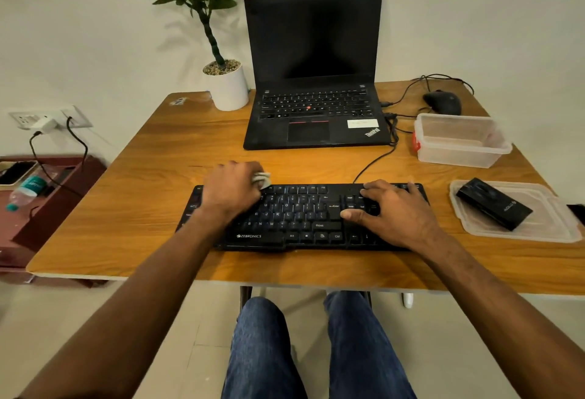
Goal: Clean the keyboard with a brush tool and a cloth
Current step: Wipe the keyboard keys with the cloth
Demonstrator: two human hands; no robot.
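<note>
A black keyboard [300, 221] lies flat near the front of the wooden table [177, 151]. My left hand [231, 189] rests on its upper left keys, fingers closed around a bunched pale grey cloth [262, 178] that pokes out at the knuckles. My right hand [392, 211] lies spread on the keyboard's right end, palm down, fingers apart over the navigation keys, pressing it down. A black case with a printed logo [493, 204] sits on a clear lid at the right; I cannot tell whether it is the brush tool.
An open black laptop [313, 113] stands behind the keyboard, a potted plant [226, 85] at its left. A clear plastic box [459, 142], its lid [519, 227] and a black mouse [443, 102] sit at the right. Cables run between laptop and keyboard.
</note>
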